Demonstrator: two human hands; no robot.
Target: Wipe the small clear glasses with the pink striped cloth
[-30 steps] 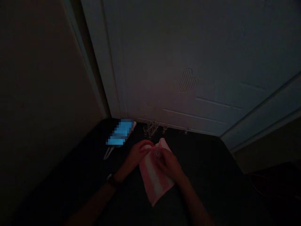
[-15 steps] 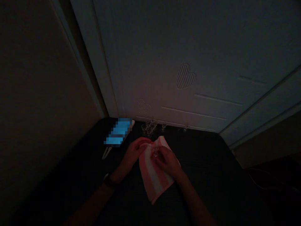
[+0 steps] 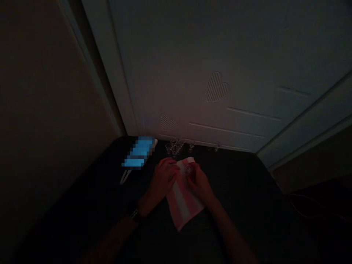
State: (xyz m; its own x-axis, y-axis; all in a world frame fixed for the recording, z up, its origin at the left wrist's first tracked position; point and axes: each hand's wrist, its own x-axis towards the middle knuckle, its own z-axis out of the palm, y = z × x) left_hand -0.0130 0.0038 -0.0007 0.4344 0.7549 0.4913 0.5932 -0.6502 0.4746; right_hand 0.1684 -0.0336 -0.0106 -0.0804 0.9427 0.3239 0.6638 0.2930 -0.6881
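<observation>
A small pink-and-white striped towel (image 3: 183,200) lies on the dark table. My right hand (image 3: 199,181) pinches a small clear stemmed glass (image 3: 188,169) over the towel's upper part. Bent fingers of my left hand (image 3: 164,178) grip the towel at its upper left edge; their tips are dim. Behind the hands, several similar small glasses (image 3: 175,149) stand bunched together. Another glass (image 3: 191,146) is just right of that bunch, and a further small glass piece (image 3: 217,147) sits farther right by the wall.
To the left, a lit phone-like device (image 3: 139,152) with a blurred screen leans on the table, a pale cable loop (image 3: 125,176) below it. A pale panel (image 3: 192,91) with raised hearts rises directly behind the table (image 3: 233,183). The room is very dark.
My right hand has moved slightly up and right with the glass, which now shows more end-on. My left hand has turned and come farther over the towel's edge.
</observation>
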